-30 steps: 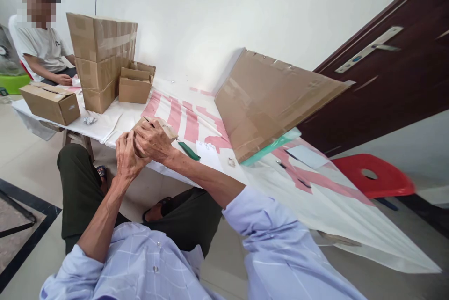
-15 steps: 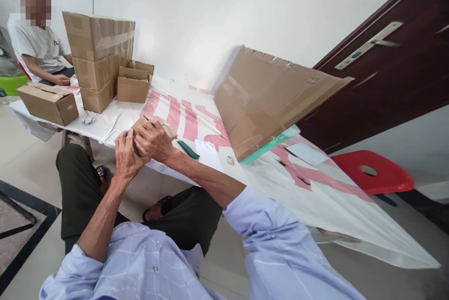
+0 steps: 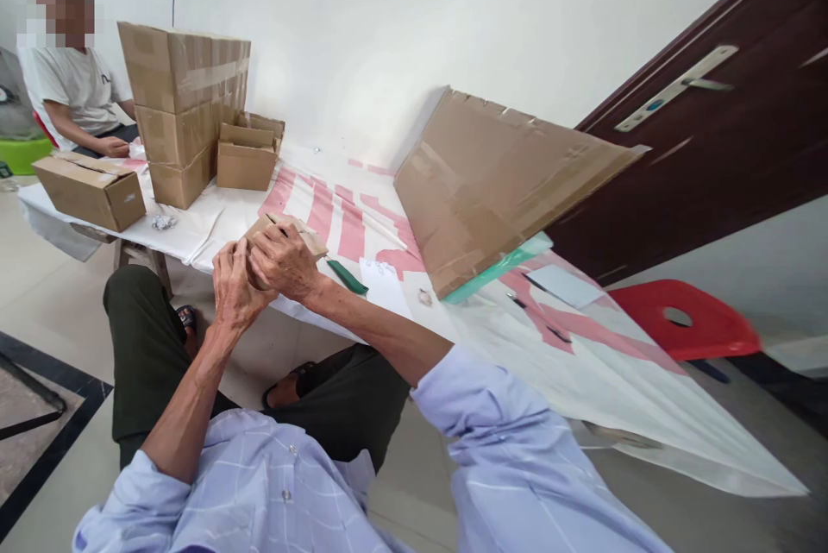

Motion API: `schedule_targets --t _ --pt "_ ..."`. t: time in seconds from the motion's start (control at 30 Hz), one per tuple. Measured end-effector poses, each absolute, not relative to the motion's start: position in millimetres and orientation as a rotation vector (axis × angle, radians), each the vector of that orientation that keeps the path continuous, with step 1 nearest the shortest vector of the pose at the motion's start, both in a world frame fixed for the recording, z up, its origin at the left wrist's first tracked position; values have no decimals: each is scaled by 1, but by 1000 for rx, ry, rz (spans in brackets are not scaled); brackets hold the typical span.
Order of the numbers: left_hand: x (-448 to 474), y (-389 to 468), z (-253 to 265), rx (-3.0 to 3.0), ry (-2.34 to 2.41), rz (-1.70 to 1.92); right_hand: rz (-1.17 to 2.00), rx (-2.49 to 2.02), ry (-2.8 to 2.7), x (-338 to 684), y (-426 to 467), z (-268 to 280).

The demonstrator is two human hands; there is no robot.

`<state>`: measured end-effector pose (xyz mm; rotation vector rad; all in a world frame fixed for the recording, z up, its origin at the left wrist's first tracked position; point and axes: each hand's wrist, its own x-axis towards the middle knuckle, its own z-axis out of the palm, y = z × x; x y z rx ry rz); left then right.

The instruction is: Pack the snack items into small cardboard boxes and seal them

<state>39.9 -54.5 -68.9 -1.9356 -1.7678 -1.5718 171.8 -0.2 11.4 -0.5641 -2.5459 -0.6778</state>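
At the table's near edge, a small cardboard box sits between my two hands, much of it hidden behind them. My left hand wraps its fingers round the near left end. Over the top and near side lies my right hand, its fingers curled against the cardboard and close to the left fingers. Just right of the box, a green-handled tool rests on the cloth, its far end hidden. Beyond it is a white sheet of paper with handwriting.
Stacked cartons, an open box and a closed box stand left. A large cardboard panel leans at the right. A red stool stands beyond the table. Another person sits far left.
Both hands keep their hold on the small box with almost no movement. The view has shifted very slightly.
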Motion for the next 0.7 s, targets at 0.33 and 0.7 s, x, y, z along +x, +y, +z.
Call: schedule_targets --t 0.33,0.7 --pt "39 -54 -70 -1944 -1757 -1592 -696 -615 -2572 169 -2 12" --pt "39 -54 -72 -1939 -1740 -1595 -786 -562 -2552 169 0 9"
